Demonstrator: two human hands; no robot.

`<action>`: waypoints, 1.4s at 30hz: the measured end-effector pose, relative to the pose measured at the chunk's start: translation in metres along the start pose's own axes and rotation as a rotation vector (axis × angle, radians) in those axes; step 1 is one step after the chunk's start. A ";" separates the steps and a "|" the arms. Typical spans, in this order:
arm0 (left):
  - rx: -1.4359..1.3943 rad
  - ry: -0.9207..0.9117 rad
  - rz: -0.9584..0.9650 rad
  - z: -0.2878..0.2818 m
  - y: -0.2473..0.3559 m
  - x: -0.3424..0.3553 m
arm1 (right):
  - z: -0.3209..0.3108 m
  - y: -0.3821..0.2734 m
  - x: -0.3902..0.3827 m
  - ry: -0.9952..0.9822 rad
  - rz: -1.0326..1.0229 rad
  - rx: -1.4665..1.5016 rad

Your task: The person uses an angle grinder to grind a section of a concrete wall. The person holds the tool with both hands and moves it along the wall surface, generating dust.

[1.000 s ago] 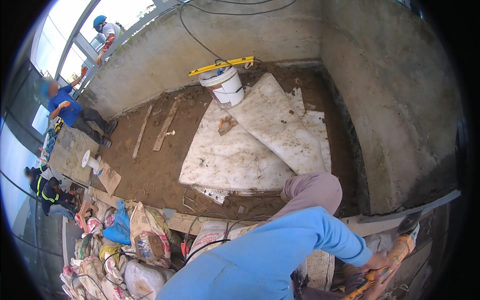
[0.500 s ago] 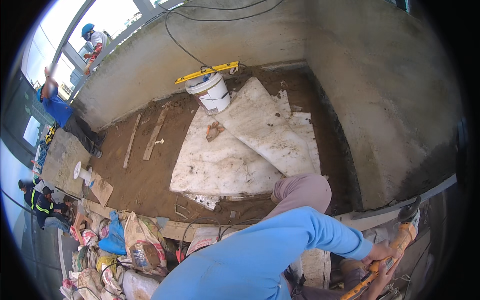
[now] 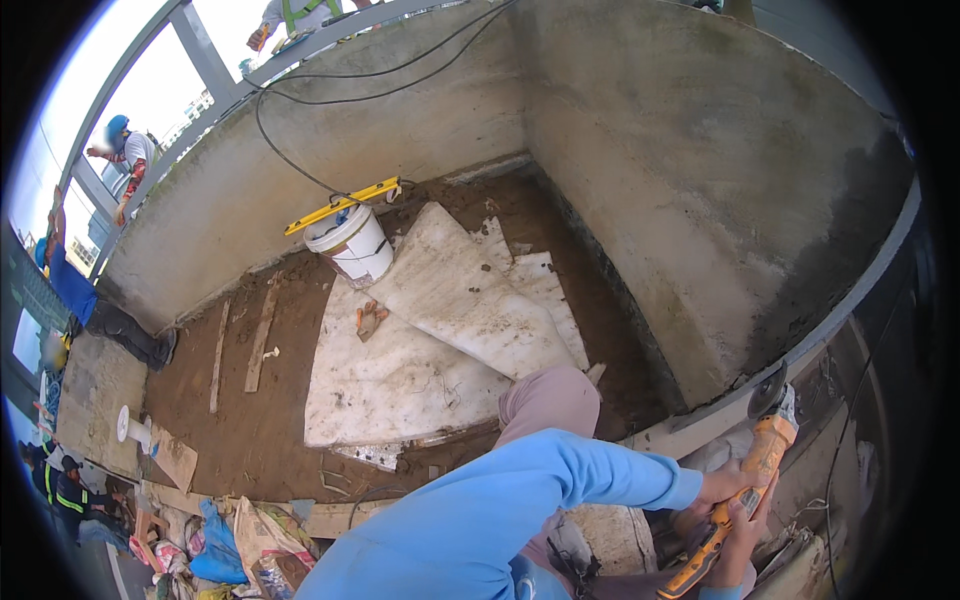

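An orange angle grinder [image 3: 752, 468] with a dark disc [image 3: 768, 390] is held in both my hands, toward the lower right. My left hand [image 3: 722, 484], at the end of a blue sleeve, is closed round the body nearer the disc. Lower down, my right hand [image 3: 740, 538] wraps the grinder's body toward its rear end. The disc is close to the grey edge [image 3: 715, 418] of the concrete wall; whether it touches cannot be told. My bent knee [image 3: 555, 398] shows left of the tool.
A white bucket [image 3: 352, 248] with a yellow spirit level [image 3: 343, 206] across it stands on soil beside dirty white sheets [image 3: 400, 385]. A glove [image 3: 371, 319] lies there. Planks [image 3: 262, 335] are leftward; sacks [image 3: 262, 535] pile below. A cable [image 3: 848, 440] hangs right. Several people work beyond.
The view has swung, so the bucket and sheets sit further left and lower. The grinder appears further left and slightly higher, still in both hands. Another person shows at the top.
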State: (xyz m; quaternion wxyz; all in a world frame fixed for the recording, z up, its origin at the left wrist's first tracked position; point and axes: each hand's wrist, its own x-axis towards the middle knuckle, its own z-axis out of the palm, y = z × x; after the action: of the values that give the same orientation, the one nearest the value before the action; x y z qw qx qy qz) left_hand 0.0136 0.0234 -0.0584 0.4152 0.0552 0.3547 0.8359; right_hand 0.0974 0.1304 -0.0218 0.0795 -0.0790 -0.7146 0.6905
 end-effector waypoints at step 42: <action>0.026 0.031 -0.061 -0.008 0.001 -0.012 | 0.019 -0.031 -0.011 -0.018 0.101 0.084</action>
State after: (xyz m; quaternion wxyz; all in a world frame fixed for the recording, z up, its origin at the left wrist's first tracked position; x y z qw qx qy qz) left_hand 0.0176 0.0096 -0.0615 0.4341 0.0366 0.3735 0.8190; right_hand 0.1042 0.1082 0.0085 0.0415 -0.1053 -0.6810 0.7235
